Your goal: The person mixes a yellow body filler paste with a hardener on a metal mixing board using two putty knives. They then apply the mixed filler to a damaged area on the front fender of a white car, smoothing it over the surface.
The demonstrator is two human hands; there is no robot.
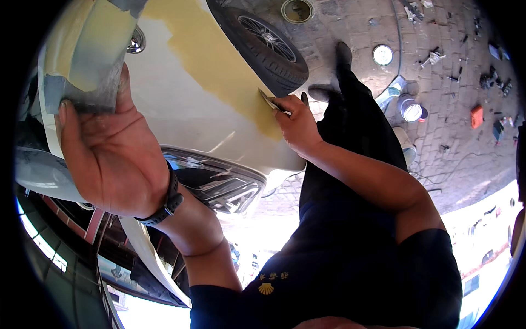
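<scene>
My left hand [118, 164], palm up, grips the edge of a flat grey mixing board [60, 94] smeared with yellow filler putty. A small putty knife [267, 100] is held in my closed right hand [298, 123]. Its tip meets a broad band of yellow putty [203, 71] along the wheel-arch edge of a pale car fender [186, 112]. The board is raised over the bodywork at the far left. My right-hand fingers wrap round the knife and hide most of its handle.
The car's wheel [268, 41] lies just beyond the puttied edge, and its headlight [216, 181] is between my arms. On the brick paving stand an open tin [297, 10], a white-topped can [382, 55] and another can [410, 111]. An orange-red object [476, 116] lies among scattered tools.
</scene>
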